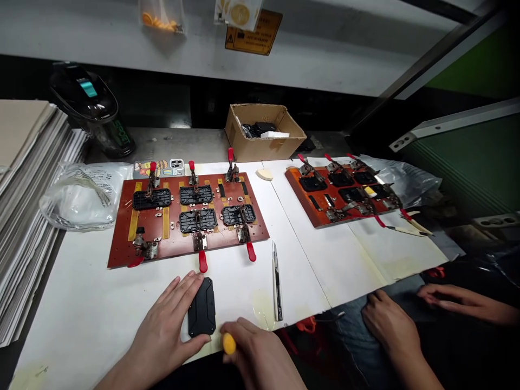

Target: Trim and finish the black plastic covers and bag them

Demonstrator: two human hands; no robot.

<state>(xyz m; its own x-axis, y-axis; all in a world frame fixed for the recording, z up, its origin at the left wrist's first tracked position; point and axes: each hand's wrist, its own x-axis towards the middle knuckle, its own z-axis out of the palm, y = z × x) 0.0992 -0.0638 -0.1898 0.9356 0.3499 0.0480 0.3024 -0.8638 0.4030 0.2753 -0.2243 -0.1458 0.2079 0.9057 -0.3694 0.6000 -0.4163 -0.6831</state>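
My left hand (166, 317) steadies a black rectangular plastic cover (202, 309) on the white paper, fingers along its left and top side and thumb at its lower end. Just right of the cover, my right hand (258, 349) is closed around a tool with a rounded yellow end (229, 343); the rest of the tool is hidden. Beyond both hands lies a red-brown fixture board (142, 246) with red-handled toggle clamps. Several black plastic parts (197, 220) sit on that board, most of them under clamps. A utility knife (277, 281) rests on the paper to the right.
A second clamp fixture (320, 216) stands at the right, near a co-worker's hands (390, 322). At the back are a cardboard box (264, 149) and a dark bottle (93, 114). Stacked sheets (36, 216) and a plastic bag (85, 195) line the left.
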